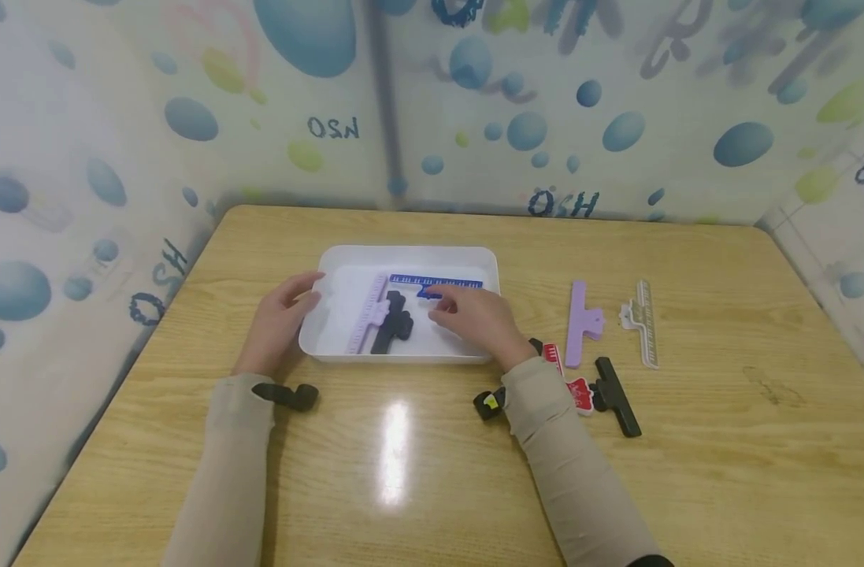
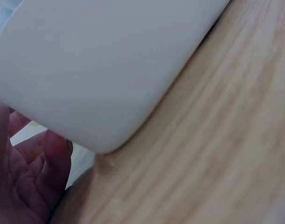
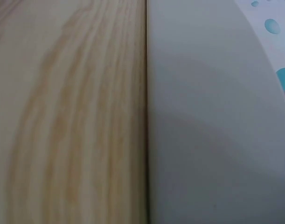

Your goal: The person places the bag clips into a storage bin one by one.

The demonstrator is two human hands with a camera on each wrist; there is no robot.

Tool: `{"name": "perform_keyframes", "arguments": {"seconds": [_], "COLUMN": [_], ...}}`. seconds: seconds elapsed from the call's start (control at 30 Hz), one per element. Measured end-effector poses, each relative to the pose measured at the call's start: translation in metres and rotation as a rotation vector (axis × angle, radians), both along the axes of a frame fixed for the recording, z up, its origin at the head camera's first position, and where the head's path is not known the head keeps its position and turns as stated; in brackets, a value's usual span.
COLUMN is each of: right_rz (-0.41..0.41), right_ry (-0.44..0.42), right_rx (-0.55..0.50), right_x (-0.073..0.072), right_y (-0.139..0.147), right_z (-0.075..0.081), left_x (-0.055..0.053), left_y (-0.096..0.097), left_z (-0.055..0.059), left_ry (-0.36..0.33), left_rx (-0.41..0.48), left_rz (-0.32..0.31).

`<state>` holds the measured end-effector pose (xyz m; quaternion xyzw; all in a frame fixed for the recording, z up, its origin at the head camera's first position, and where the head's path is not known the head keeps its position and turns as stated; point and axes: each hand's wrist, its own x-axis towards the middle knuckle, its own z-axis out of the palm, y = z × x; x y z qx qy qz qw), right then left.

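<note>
A white tray [image 1: 403,358] holds a lilac bag clip [image 1: 368,315], a black bag clip [image 1: 384,335] and a blue bag clip [image 1: 446,282]. My right hand [image 1: 477,315] reaches over the tray's right side, its index fingertip at the blue clip's handle. Thumb and index finger stand apart there; most of the handle is hidden. At the tray's left end, my left hand [image 1: 279,319] touches the outer wall with its fingertips. In the left wrist view, the loosely bent fingers [image 2: 56,156] lie against the tray wall [image 2: 105,79]. The right wrist view shows only wall and table.
Right of the tray on the wooden table [image 1: 396,504] lie a purple clip [image 1: 576,323], a clear clip [image 1: 646,323] and a black clip [image 1: 618,398]. A red clip [image 1: 580,395] is partly covered by my right sleeve [image 1: 573,441]. Patterned walls stand behind and at the sides.
</note>
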<state>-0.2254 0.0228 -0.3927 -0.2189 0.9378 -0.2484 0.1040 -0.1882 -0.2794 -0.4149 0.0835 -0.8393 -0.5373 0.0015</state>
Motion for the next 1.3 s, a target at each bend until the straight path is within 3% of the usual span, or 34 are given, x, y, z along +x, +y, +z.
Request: {"name": "perform_keyframes", "arguments": {"seconds": [0.3,1.0,1.3], "right_rz": [0.007,0.026,0.146], "right_ry": [-0.005,0.058,0.022], "right_rx": [0.017,0.069,0.113], "right_x": [0.0011,-0.0012,0.0028], "right_y": [0.0007,0.0,-0.0057], "right_z": [0.0031,-0.0001,0.0028], "left_x": [-0.0003,0.0,-0.0011], "left_y": [0.0002,0.0012,-0.0003], "left_z": [0.0006,-0.0013,-0.0017], "left_ry": [-0.017,0.022,0.026], "left_rx": [-0.024,-0.027,-0.025], "left_rz": [-0.002,-0.008,-0.011]}}
